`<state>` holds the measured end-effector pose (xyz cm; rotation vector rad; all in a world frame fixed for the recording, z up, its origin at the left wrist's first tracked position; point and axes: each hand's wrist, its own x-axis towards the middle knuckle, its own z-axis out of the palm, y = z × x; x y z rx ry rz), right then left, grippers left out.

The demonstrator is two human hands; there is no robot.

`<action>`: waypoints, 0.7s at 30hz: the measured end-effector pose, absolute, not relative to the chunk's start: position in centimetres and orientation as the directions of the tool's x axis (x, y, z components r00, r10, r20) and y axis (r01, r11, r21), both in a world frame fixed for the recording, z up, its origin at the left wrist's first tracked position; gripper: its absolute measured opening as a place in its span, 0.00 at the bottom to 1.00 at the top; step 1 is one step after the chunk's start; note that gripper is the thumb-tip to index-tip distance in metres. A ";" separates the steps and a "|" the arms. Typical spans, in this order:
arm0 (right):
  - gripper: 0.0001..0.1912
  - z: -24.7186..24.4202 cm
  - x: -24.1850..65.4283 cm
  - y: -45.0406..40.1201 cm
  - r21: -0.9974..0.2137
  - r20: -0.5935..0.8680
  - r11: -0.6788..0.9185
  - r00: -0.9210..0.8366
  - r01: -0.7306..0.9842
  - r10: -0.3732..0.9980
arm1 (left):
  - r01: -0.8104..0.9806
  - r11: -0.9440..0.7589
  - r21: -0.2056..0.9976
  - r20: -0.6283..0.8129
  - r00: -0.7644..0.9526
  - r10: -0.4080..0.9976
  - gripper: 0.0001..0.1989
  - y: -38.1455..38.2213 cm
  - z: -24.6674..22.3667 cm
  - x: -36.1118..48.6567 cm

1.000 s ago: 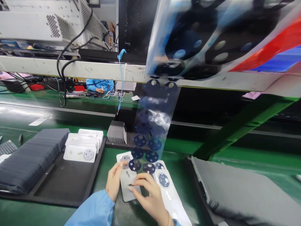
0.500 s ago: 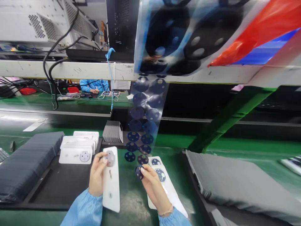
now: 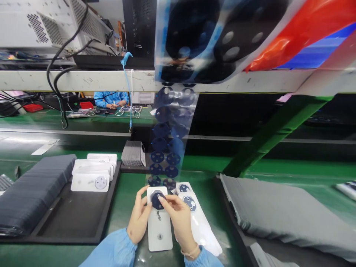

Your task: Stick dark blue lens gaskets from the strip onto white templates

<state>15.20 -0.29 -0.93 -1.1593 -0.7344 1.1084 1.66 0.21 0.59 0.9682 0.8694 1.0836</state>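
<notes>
My left hand [image 3: 138, 218] grips a white phone back panel [image 3: 160, 231] by its upper left edge, and the panel stands lengthwise in front of me. In my right hand [image 3: 180, 218], thumb and fingers are closed on a dark round sticker [image 3: 157, 200] with small holes. The sticker lies over the round camera area at the panel's top, touching it or nearly so. Behind both hands hangs a clear strip of round stickers [image 3: 172, 139]. Beside my right hand lie white panels with dark round stickers [image 3: 204, 226], overlapping each other.
At left, a black tray [image 3: 72, 222] holds a grey padded stack [image 3: 39, 193] and several white panels [image 3: 91, 180]. A small row of panels [image 3: 132, 154] stands ahead. Another grey stack [image 3: 278, 215] sits at right. A white shelf beam [image 3: 97, 81] crosses overhead; a person in blue [image 3: 111, 98] sits beyond.
My left hand has brought the white panel rightward to the middle. My right hand has moved the dark sticker left, onto or just over the panel's round camera area.
</notes>
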 end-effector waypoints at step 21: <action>0.15 -1.3 15.3 -0.2 -0.996 0.033 0.065 0.423 -0.062 0.905 | -0.360 0.176 0.916 -0.059 0.314 0.948 0.27 0.0 0.2 1.9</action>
